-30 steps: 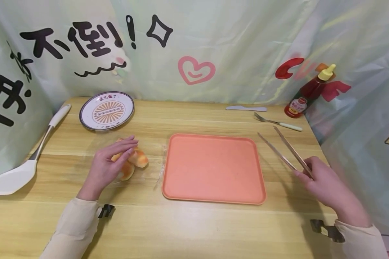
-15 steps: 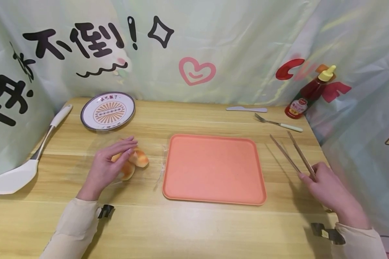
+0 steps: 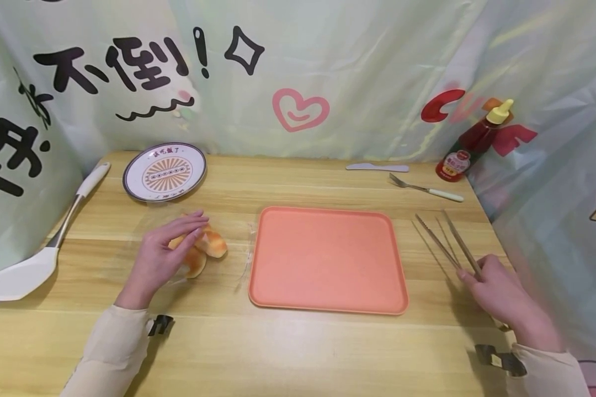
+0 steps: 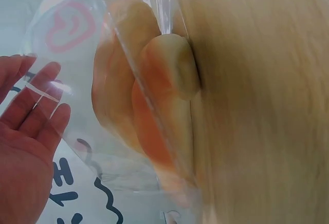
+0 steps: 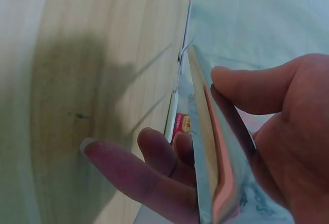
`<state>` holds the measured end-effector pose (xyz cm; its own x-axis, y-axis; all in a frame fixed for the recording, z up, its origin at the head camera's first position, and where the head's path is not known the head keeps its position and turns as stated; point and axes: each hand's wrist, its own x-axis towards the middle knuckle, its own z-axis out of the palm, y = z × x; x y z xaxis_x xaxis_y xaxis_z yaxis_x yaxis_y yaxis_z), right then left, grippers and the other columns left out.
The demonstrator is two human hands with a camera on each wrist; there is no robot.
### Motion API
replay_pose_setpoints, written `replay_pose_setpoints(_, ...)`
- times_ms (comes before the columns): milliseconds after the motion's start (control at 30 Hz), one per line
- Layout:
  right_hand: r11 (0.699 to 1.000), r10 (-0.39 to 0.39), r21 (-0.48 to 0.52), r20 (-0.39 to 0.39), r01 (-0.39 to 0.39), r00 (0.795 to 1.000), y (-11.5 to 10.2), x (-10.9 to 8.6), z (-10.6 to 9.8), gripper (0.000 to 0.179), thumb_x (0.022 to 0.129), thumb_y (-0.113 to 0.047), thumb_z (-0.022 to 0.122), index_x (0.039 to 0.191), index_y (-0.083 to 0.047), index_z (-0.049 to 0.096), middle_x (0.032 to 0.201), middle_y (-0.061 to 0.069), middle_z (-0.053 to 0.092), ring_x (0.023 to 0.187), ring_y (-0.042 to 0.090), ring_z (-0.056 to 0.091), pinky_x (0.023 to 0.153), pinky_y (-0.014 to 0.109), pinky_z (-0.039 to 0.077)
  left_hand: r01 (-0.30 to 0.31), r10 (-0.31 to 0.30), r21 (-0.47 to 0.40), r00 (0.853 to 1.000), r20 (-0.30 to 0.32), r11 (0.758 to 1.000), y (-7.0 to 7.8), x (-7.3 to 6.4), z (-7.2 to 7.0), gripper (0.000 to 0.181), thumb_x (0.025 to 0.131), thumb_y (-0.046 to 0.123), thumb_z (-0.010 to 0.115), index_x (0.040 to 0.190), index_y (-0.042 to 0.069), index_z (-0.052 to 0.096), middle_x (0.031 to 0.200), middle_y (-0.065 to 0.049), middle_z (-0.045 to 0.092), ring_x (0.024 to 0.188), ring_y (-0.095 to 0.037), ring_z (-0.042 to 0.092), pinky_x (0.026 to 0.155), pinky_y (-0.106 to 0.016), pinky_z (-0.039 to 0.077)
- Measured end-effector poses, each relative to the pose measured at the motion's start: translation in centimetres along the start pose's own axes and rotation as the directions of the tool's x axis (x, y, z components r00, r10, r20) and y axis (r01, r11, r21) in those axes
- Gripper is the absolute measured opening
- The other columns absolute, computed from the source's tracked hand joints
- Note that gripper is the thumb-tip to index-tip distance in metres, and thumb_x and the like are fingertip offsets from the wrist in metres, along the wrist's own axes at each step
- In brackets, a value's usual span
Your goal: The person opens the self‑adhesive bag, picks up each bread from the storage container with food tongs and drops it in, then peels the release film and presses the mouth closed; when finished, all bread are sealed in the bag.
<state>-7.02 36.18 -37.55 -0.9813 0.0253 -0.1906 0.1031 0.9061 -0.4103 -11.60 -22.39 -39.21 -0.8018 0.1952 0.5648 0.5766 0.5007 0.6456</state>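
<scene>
Over bread rolls (image 3: pixel 216 244) on the left of the table, my left hand (image 3: pixel 166 248) holds the clear plastic bag (image 4: pixel 77 106) around them. The left wrist view shows thumb and fingers at the bag's raised upper part, with the orange-brown rolls lying together inside. To the right, my right hand (image 3: pixel 504 292) grips metal tongs (image 3: pixel 462 244) between thumb and fingers. The tongs' arms stand apart with nothing between them, pointing away above the table. Between the hands lies a bare pink tray (image 3: pixel 328 259).
A patterned plate (image 3: pixel 165 172) stands behind the bread. Along the left edge lies a white spatula (image 3: pixel 67 218). A table knife (image 3: pixel 376 167), a fork (image 3: pixel 424 188) and a red sauce bottle (image 3: pixel 469 148) are at the back right. Fabric hangs behind the table.
My right hand has shifted slightly right and towards me, carrying the tongs, whose tips are now right of and nearer than before. My left hand has stayed at the bag.
</scene>
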Motion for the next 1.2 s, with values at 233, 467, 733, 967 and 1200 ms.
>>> replay_pose_setpoints(233,1.000,0.009,0.006,0.032,-0.009,0.999,0.36,-0.08,0.13,0.053,0.104,-0.031,0.048,0.110,0.021,0.039,0.075,0.012,0.052,0.064,0.024,0.050,0.053,0.034,0.041,0.004,-0.004,0.013,1.000,0.008,1.000,0.19,-0.11,-0.02,0.026,0.082,-0.014,0.071,0.105,0.000,0.074,0.116,-0.015,0.069,0.117,-0.027,0.060,0.108,-0.030,0.037)
replay_pose_setpoints(467,1.000,0.016,0.008,0.060,-0.017,0.998,0.37,-0.18,0.36,0.048,0.104,-0.032,0.046,0.104,0.016,0.040,0.072,0.011,0.049,0.061,0.023,0.049,0.052,0.035,0.041,-0.002,0.001,0.009,1.000,0.009,1.000,0.03,-0.16,-0.01,0.027,0.081,-0.015,0.071,0.104,-0.001,0.074,0.115,-0.017,0.069,0.116,-0.028,0.061,0.108,-0.028,0.037)
replay_pose_setpoints(733,0.999,0.022,-0.037,0.104,-0.019,0.994,0.68,-0.46,0.31,0.046,0.100,-0.041,0.052,0.082,0.001,0.051,0.066,0.005,0.048,0.055,0.020,0.046,0.046,0.034,0.041,0.014,-0.014,0.038,1.000,0.012,0.999,0.21,-0.18,0.14,0.026,0.083,-0.011,0.072,0.106,0.002,0.075,0.117,-0.012,0.069,0.116,-0.024,0.061,0.107,-0.025,0.038)
replay_pose_setpoints(967,0.998,0.049,-0.053,0.163,-0.041,0.985,0.78,-0.32,0.43,0.049,0.099,-0.042,0.053,0.090,0.006,0.047,0.072,0.007,0.049,0.061,0.021,0.048,0.049,0.034,0.042,0.021,-0.022,0.031,1.000,0.021,0.999,0.07,-0.22,0.31,0.027,0.084,-0.008,0.072,0.108,0.004,0.075,0.115,-0.012,0.070,0.117,-0.026,0.061,0.105,-0.023,0.039)
replay_pose_setpoints(1200,0.996,0.060,-0.076,0.194,-0.046,0.979,0.92,-0.11,0.56,0.052,0.099,-0.043,0.053,0.092,0.007,0.045,0.075,0.009,0.050,0.066,0.023,0.050,0.054,0.034,0.043,0.023,-0.024,0.038,0.999,0.025,0.999,0.02,-0.26,0.24,0.026,0.085,-0.007,0.072,0.108,0.005,0.075,0.116,-0.011,0.070,0.117,-0.026,0.060,0.105,-0.022,0.039)
